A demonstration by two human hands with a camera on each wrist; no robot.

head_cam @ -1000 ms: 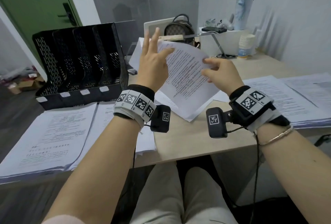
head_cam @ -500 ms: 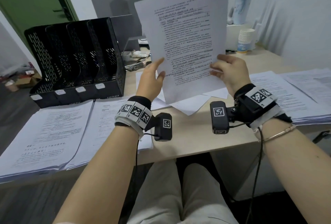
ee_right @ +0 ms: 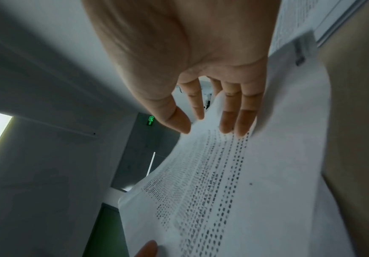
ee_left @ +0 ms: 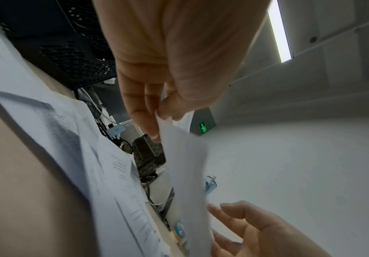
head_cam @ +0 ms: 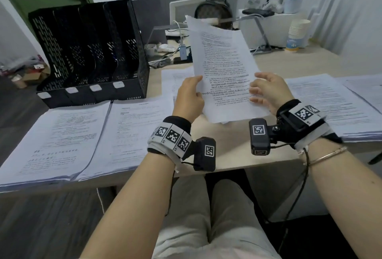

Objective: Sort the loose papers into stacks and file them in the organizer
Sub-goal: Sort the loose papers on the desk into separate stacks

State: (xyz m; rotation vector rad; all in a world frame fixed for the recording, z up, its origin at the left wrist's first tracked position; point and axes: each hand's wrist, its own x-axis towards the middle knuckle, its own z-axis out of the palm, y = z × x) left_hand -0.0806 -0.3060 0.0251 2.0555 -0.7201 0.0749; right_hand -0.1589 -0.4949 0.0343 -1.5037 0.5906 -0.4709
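A few printed sheets [head_cam: 223, 66] are held tilted above the middle of the desk. My left hand [head_cam: 196, 88] pinches their left edge; the left wrist view shows thumb and fingers [ee_left: 154, 132] closed on the paper's edge [ee_left: 185, 167]. My right hand [head_cam: 256, 90] is at the right edge, its straight fingers [ee_right: 234, 121] lying on the printed face [ee_right: 212, 182] without a clear pinch. The black four-slot organizer [head_cam: 88, 52] stands empty at the back left. Sorted stacks lie flat: two on the left [head_cam: 55, 138] [head_cam: 140, 126], one on the right [head_cam: 330, 109].
More loose sheets [head_cam: 177, 76] lie on the desk under the held ones. Behind are cables and a charger [head_cam: 182, 49], a handbag [head_cam: 213, 10], a stack of paper cups [head_cam: 295, 33] and a white box. My knees are below the desk's front edge.
The sheets, held high and upright half a second ago, have come down and tilted back. My left hand went from open beside them to pinching their left edge.
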